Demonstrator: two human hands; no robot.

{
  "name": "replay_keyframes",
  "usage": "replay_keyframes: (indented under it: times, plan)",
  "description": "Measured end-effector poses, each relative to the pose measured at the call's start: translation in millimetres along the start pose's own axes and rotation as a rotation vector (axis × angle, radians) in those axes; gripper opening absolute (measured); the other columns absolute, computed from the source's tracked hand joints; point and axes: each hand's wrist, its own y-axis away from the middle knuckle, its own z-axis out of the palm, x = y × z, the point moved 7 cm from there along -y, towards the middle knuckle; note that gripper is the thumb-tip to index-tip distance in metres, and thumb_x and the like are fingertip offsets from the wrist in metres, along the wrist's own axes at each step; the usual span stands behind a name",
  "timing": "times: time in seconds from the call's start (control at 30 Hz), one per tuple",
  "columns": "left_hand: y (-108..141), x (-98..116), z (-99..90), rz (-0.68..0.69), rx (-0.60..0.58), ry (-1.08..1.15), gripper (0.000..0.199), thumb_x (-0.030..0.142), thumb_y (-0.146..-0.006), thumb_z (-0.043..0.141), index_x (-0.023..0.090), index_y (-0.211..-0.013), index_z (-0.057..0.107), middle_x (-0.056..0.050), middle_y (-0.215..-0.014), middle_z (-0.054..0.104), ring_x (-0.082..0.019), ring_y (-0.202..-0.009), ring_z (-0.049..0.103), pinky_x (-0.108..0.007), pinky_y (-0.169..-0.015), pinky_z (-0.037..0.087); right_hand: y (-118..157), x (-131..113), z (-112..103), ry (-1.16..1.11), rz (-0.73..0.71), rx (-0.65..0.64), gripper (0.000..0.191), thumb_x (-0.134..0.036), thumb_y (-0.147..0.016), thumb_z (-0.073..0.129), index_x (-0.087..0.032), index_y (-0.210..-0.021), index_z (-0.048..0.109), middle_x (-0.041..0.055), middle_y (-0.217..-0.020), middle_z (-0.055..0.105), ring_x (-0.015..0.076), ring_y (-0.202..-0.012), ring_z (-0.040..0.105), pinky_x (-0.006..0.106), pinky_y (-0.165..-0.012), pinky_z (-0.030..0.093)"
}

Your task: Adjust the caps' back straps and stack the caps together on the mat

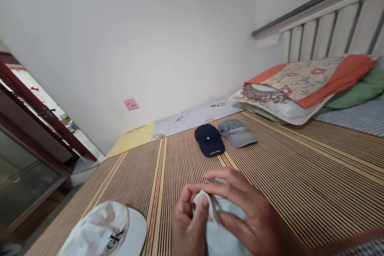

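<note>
While both hands are up at the near middle of the bed, pale blue fabric item [225, 242] sits between them. Left hand [187, 228]: fingers curled, thumb pressed on a folded edge, pinching it against the index finger. Right hand [258, 216]: fingers partly bent, reaching left over the top of the fabric, thumb at the fold's right side; cannot tell how firmly it grips. Main part of the fabric drops below the fingertips, toward the near side; exact item type unclear, mostly covered.

White cap with black letters [99, 228], near left, on striped mat [288, 172], brim pointing right. Navy baseball cap [207, 138] and grey baseball cap [235, 132] side by side farther off, touching. Far right, stacked pillows [288, 114].
</note>
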Motion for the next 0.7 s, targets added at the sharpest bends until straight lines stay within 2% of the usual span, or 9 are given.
replay_keyframes:
  times: [0.1,0.2,0.3,0.37,0.47,0.6,0.67,0.7]
  plan:
    - [3.1,-1.9,10.3,0.036,0.04,-0.035,0.037,0.048,-0.07,0.09,0.019,-0.08,0.07,-0.001,-0.069,0.067,-0.014,-0.063,0.057,-0.022,-0.06,0.046,-2.9,-2.5,-0.3,0.018,-0.026,0.105,0.025,-0.025,-0.103,0.055,-0.033,-0.111,0.077,0.0059,-0.106,0.076,0.0244,-0.101,0.071,0.037,-0.088,0.058]
    - [4.0,-1.6,17.5,0.027,0.033,-0.064,0.042,0.054,-0.068,0.09,0.019,-0.076,0.067,0.001,-0.065,0.062,-0.012,-0.06,0.051,-0.021,-0.056,0.042,-4.7,13.0,-3.9,-0.101,0.087,0.181,0.023,-0.031,-0.103,0.055,-0.027,-0.094,0.075,0.0048,-0.094,0.075,0.0221,-0.09,0.071,0.032,-0.078,0.058]
    - [3.7,-0.8,18.0,-0.005,0.028,-0.095,0.048,0.059,-0.068,0.089,0.018,-0.071,0.063,0.004,-0.059,0.053,-0.008,-0.053,0.04,-0.019,-0.052,0.033,-1.6,33.7,-11.1,-0.216,0.232,0.28,0.027,-0.042,-0.103,0.056,-0.025,-0.095,0.076,0.0054,-0.093,0.075,0.0209,-0.08,0.07,0.03,-0.071,0.056]
    - [3.7,-1.0,17.3,-0.033,0.024,-0.088,0.051,0.061,-0.067,0.089,0.018,-0.069,0.061,0.006,-0.056,0.048,-0.006,-0.052,0.035,-0.018,-0.051,0.029,0.2,45.0,-13.1,-0.263,0.312,0.278,0.032,-0.047,-0.102,0.056,-0.024,-0.096,0.077,0.0053,-0.088,0.075,0.0196,-0.073,0.067,0.029,-0.065,0.053]
    - [2.7,-2.3,16.5,-0.063,0.007,-0.02,0.051,0.059,-0.066,0.091,0.018,-0.07,0.06,0.007,-0.055,0.047,-0.006,-0.051,0.035,-0.018,-0.052,0.03,-1.1,52.2,-8.0,-0.305,0.381,0.109,0.038,-0.055,-0.101,0.055,-0.023,-0.098,0.077,0.0043,-0.083,0.072,0.0197,-0.074,0.064,0.03,-0.068,0.051]
    - [-4.8,-7.0,3.3,-0.048,0.021,0.051,0.046,0.053,-0.065,0.093,0.018,-0.069,0.063,0.005,-0.059,0.054,-0.006,-0.052,0.042,-0.02,-0.054,0.037,-1.2,51.7,9.6,-0.339,0.416,-0.268,0.032,-0.05,-0.099,0.059,-0.024,-0.09,0.074,0.0007,-0.082,0.068,0.0186,-0.079,0.061,0.028,-0.072,0.047]
    - [-11.5,-10.2,-9.1,-0.026,0.022,0.075,0.045,0.052,-0.061,0.096,0.019,-0.067,0.065,0.004,-0.059,0.056,-0.007,-0.052,0.043,-0.021,-0.052,0.036,-1.2,56.9,13.2,-0.306,0.412,-0.341,0.031,-0.047,-0.098,0.062,-0.022,-0.08,0.067,-0.002,-0.074,0.061,0.0162,-0.072,0.055,0.027,-0.066,0.042]
    - [-15.3,-11.5,-16.3,-0.018,0.02,0.091,0.045,0.051,-0.059,0.096,0.019,-0.066,0.066,0.003,-0.059,0.057,-0.008,-0.051,0.043,-0.022,-0.05,0.036,-2.3,62.4,11.6,-0.271,0.411,-0.316,0.032,-0.046,-0.098,0.061,-0.022,-0.076,0.064,-0.003,-0.071,0.057,0.0151,-0.069,0.052,0.027,-0.064,0.039]
